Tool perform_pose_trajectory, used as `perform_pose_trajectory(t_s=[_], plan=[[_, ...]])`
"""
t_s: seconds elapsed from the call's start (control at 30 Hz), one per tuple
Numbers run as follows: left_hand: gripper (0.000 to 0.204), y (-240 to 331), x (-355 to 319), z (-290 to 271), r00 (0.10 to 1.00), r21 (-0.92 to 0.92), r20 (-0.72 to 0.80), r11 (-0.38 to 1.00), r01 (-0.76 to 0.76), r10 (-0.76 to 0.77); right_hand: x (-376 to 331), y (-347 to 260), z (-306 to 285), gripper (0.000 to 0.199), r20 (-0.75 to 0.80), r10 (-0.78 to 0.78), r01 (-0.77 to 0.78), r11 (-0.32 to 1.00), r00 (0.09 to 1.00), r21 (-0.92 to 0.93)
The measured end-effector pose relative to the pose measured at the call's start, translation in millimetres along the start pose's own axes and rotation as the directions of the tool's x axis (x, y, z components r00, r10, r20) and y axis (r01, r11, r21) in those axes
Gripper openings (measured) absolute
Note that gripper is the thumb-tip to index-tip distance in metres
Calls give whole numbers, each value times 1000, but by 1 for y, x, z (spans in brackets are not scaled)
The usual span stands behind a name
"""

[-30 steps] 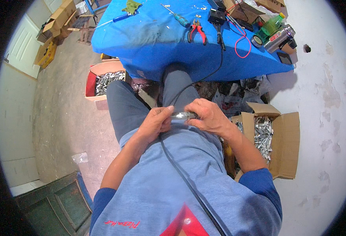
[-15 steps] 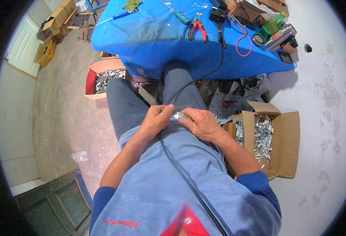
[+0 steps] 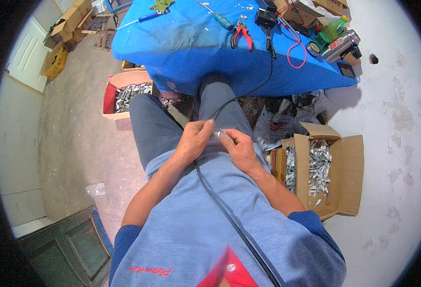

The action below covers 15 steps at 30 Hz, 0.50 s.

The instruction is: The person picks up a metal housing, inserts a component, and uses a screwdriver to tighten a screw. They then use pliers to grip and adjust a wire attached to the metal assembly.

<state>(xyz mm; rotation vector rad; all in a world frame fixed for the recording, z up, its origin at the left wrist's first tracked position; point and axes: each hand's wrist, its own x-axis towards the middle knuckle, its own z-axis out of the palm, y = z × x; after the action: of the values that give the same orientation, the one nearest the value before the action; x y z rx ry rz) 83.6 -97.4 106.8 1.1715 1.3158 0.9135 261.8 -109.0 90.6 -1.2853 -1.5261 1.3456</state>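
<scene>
The blue-covered desk [image 3: 186, 52] is sitting ahead, red-handled pliers [image 3: 241, 37] near its far edge. Over the lap, the left hand [image 3: 193, 141] and right hand [image 3: 239, 149] have drawn closer since a second ago, both pinching closed on a small silvery metal piece [image 3: 220, 134] beside the black cable [image 3: 229, 220], so the work is staying in hand.
</scene>
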Motion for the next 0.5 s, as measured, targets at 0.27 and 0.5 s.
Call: perform_pose_trajectory(t_s=[0.27,0.5], plan=[[47,2,-1,1,1000,6,-1,1000,2,-2,-4,0,4,28,-76,-45,47,998,996,29],[46,6,-5,0,999,-131,-20,990,42,-45,-3,-13,4,28,-46,-159,153,981,986,-122]])
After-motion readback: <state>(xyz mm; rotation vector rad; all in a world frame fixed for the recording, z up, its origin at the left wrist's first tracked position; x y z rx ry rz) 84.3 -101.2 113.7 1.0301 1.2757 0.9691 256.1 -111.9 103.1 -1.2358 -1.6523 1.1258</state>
